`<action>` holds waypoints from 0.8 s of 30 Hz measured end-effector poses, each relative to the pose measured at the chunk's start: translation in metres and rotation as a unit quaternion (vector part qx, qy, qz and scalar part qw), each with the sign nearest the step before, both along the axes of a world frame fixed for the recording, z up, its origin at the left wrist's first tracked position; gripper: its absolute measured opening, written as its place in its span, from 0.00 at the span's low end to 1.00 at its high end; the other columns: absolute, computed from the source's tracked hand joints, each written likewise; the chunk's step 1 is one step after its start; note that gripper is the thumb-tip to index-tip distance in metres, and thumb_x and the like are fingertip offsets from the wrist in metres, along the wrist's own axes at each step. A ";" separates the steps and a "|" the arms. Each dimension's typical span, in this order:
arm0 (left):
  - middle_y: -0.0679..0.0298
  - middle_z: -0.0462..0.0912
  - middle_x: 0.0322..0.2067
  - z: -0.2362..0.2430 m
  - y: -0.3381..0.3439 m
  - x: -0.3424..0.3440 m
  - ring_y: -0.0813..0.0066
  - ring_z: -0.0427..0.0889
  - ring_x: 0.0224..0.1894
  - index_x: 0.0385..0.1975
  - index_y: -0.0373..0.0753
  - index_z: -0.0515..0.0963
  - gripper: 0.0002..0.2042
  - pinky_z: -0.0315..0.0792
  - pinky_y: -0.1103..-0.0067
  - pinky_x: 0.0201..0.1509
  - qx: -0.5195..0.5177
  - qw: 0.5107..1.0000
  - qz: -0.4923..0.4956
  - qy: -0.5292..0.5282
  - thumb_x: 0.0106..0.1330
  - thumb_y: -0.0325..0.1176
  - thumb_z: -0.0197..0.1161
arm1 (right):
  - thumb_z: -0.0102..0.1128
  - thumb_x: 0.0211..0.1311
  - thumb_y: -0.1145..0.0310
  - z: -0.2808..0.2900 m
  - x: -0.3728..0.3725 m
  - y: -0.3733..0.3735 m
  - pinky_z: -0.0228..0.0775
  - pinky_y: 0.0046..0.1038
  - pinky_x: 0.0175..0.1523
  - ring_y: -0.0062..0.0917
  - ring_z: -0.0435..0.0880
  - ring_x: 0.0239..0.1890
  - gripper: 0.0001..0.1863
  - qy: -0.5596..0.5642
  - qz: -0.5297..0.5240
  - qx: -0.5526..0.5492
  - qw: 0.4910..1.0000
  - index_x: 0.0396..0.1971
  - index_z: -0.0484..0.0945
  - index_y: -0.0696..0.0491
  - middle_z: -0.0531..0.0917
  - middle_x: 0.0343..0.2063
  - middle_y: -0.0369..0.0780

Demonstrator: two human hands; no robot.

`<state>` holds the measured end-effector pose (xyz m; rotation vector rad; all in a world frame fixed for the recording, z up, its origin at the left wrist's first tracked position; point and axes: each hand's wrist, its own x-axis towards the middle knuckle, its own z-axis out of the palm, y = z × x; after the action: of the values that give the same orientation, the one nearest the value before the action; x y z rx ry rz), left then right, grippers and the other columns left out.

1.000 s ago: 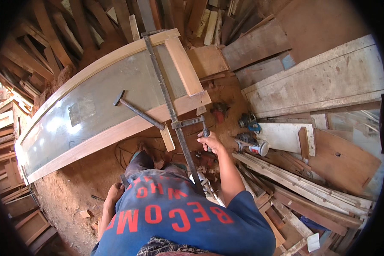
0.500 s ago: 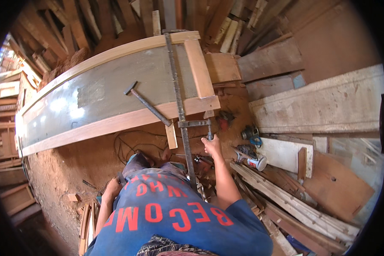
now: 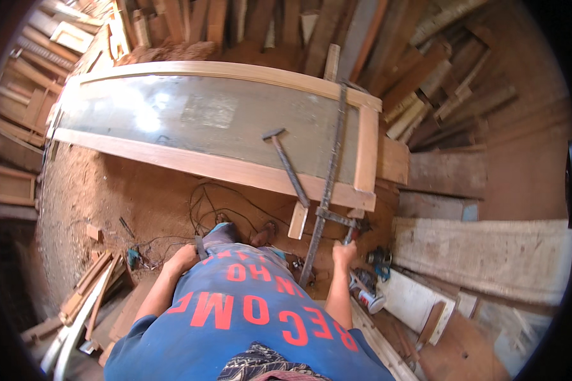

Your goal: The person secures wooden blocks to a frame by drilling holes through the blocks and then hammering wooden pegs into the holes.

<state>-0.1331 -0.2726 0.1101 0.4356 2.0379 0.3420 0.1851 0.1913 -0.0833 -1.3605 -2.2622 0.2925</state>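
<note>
The right hand [image 3: 344, 253], lower right of centre, grasps the grey screw handle [image 3: 349, 235] of a long dark metal bar clamp [image 3: 332, 168]; the left hand [image 3: 184, 257], lower left of centre, grips a dark flat strip [image 3: 201, 247]. The clamp crosses a long grey-panelled pale-wood frame [image 3: 216, 166] at upper centre, beside a dark-headed hammer [image 3: 288, 168].

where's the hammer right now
In the head view, the hammer lies near the middle, left of the long bar clamp, its head over the grey panel and its handle crossing the frame's near wooden rail.
</note>
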 end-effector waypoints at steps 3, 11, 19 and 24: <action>0.38 0.86 0.41 -0.011 -0.030 0.015 0.41 0.86 0.48 0.43 0.32 0.85 0.19 0.78 0.59 0.52 -0.002 0.999 0.053 0.008 0.65 0.43 0.61 | 0.62 0.54 0.78 0.082 -0.046 -0.002 0.68 0.34 0.17 0.26 0.76 0.13 0.07 0.087 -0.110 -0.542 0.829 0.30 0.73 0.54 0.74 0.16 0.38; 0.39 0.85 0.45 -0.028 -0.054 0.002 0.40 0.84 0.51 0.45 0.35 0.85 0.24 0.77 0.56 0.56 -0.014 0.996 0.085 0.009 0.64 0.51 0.62 | 0.66 0.54 0.73 0.084 -0.062 -0.016 0.74 0.38 0.21 0.32 0.81 0.16 0.07 -0.067 -0.095 -0.177 0.977 0.30 0.76 0.56 0.79 0.19 0.42; 0.40 0.86 0.45 -0.038 -0.077 -0.011 0.42 0.85 0.50 0.44 0.36 0.86 0.22 0.79 0.58 0.53 0.014 0.994 0.106 -0.016 0.63 0.50 0.62 | 0.60 0.56 0.77 0.083 -0.041 0.006 0.64 0.34 0.14 0.26 0.71 0.12 0.08 0.058 -0.121 -0.539 0.831 0.34 0.72 0.55 0.74 0.18 0.39; 0.41 0.86 0.45 -0.045 -0.085 -0.018 0.42 0.86 0.49 0.46 0.38 0.86 0.21 0.79 0.56 0.52 -0.012 0.992 0.122 -0.019 0.64 0.48 0.61 | 0.60 0.55 0.75 0.071 -0.057 -0.022 0.80 0.41 0.38 0.39 0.87 0.32 0.17 -0.184 -0.173 -0.144 0.957 0.46 0.78 0.61 0.85 0.32 0.50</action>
<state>-0.1510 -0.3576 0.0652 0.1630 2.0594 0.4688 0.1285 0.1696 -0.0125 -2.0804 -2.2697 0.2723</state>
